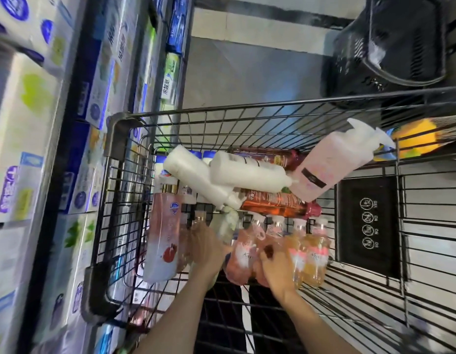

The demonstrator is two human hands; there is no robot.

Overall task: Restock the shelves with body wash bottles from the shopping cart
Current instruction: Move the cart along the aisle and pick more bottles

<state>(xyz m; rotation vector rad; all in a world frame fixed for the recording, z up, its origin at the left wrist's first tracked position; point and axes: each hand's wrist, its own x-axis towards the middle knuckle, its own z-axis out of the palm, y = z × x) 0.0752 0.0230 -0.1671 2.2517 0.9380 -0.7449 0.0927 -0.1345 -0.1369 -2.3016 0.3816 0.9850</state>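
Two hands among four pump bottles in shopping cart.

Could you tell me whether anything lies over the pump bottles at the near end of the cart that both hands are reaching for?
Nothing visible covers them. The left hand and right hand are already on the row of pump bottles. The white bottles and the pink bottle lie piled farther back, beyond that row.

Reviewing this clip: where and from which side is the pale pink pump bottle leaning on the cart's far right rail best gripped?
Grip the pale pink pump bottle round its broad body, coming from above: it lies tilted atop the pile, body exposed, while its white pump head looks slender and sits by the cart rail.
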